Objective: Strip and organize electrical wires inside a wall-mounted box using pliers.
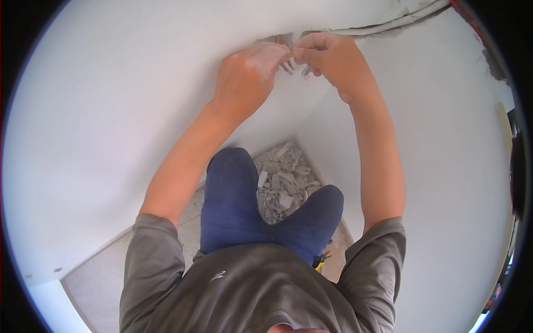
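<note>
Both my hands are raised to a rough opening (284,38) cut in the white wall, close to the corner. My left hand (248,75) pinches with thumb and fingers among electrical wires; several brown wire ends (287,67) stick out below its fingertips. Almost touching it, my right hand (335,60) is also closed in a pinch on the wires, and blue wire ends (306,72) hang beneath its fingers. Exactly which strand lies in each pinch is hidden by the fingers.
A pale conduit (402,22) runs in a chiselled groove to the upper right. Grey rubble (283,180) lies on the floor in the corner, between my knees. A yellow-handled tool (320,262) shows at my right hip. White walls (111,122) rise on both sides.
</note>
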The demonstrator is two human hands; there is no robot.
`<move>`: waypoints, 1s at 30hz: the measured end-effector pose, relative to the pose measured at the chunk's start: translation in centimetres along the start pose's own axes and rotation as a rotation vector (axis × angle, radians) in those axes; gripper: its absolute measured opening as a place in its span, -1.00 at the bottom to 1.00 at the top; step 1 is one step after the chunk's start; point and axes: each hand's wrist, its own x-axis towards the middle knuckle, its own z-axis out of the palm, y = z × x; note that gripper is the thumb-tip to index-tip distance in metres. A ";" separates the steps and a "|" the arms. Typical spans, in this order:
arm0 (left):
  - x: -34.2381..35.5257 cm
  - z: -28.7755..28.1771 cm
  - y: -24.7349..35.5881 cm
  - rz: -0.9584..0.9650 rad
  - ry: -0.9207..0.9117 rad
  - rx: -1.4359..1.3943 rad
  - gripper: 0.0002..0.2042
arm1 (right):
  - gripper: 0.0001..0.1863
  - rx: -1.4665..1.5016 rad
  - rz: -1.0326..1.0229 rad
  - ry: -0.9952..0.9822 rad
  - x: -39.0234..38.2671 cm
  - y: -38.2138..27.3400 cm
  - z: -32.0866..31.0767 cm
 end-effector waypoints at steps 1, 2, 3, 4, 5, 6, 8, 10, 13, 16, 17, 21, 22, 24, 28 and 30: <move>0.0 0.1 0.0 0.005 0.006 -0.009 -0.82 | -0.80 0.006 -0.017 -0.019 0.0 0.1 0.0; 0.0 0.1 0.1 0.005 0.019 -0.003 -0.82 | -0.80 0.013 -0.071 0.056 -0.1 0.4 0.2; 0.0 0.1 0.2 -0.001 0.026 0.010 -0.83 | -0.79 0.020 -0.137 0.129 -0.4 0.7 0.4; 0.0 0.1 0.2 0.007 0.036 0.006 -0.83 | -0.79 0.017 -0.131 0.129 -0.7 1.2 0.8; 0.0 0.1 0.3 -0.007 0.035 0.010 -0.83 | -0.78 -0.115 -0.360 0.318 -1.2 1.8 1.4; 0.0 0.1 0.4 -0.024 0.027 0.018 -0.83 | -0.77 -0.249 -0.582 0.494 -1.4 2.4 1.9; 0.0 0.1 0.4 -0.024 0.038 0.022 -0.83 | -0.79 -0.421 -0.855 0.598 -1.1 3.3 2.4; 0.1 0.2 0.4 -0.023 0.033 0.025 -0.83 | -0.80 -0.593 -1.111 0.693 -0.6 3.9 2.5; 0.2 0.3 0.3 -0.014 0.077 -0.015 -0.83 | -0.75 -0.672 -1.152 0.688 0.1 4.5 2.2; 0.1 0.2 0.3 -0.026 0.064 -0.009 -0.83 | -0.75 -0.730 -1.186 0.668 0.0 4.6 2.1; 0.1 0.2 0.3 -0.036 0.050 -0.030 -0.84 | -0.77 -0.668 -1.126 0.630 -0.1 4.6 2.2; 0.0 -0.2 -0.1 -0.023 -0.027 -0.025 -0.83 | -0.86 -0.481 -0.852 0.493 -0.9 4.3 3.0; -0.1 -0.1 -0.2 -0.021 -0.039 -0.018 -0.83 | -0.86 -0.482 -0.853 0.483 -1.1 4.1 3.1; -0.1 0.1 -0.2 -0.016 0.030 -0.038 -0.84 | -0.89 -0.317 -0.538 0.370 -1.4 3.7 2.9; -0.2 0.4 -0.2 0.008 0.048 -0.001 -0.84 | -0.82 -0.135 -0.215 0.116 -1.2 2.4 1.0; -0.1 0.5 -0.2 0.004 0.068 -0.002 -0.83 | -0.76 0.199 0.076 -0.116 -0.7 1.7 0.1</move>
